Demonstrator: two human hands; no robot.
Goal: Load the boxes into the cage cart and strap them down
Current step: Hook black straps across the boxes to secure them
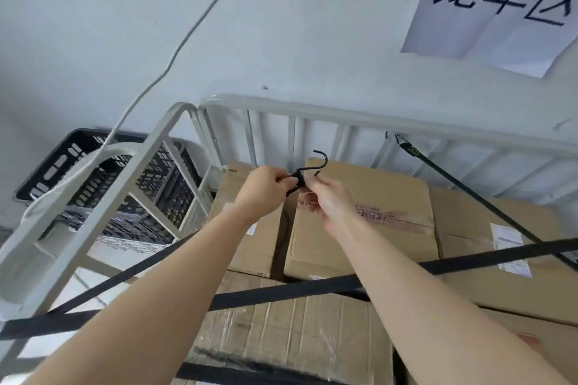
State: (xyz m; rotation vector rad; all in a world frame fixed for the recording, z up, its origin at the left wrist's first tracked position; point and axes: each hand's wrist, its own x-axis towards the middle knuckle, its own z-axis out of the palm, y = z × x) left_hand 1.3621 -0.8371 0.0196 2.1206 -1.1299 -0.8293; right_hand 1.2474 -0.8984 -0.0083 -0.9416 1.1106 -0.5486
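Pinching the strap hook (pixel 299 177) with your left hand (pixel 262 189) and right hand (pixel 328 200) close together above the stacked boxes (pixel 369 197), carry it toward twelve o'clock, turn its open mouth down, and seat it fully over the cage cart's back rail (pixel 312 116).

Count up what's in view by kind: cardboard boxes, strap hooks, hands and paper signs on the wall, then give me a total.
Cardboard boxes: 5 visible
Hooks: 2, the held hook and the rail hook
Hands: 2, left hand and right hand, both pinching the held hook
Paper sign: 1
Total: 10
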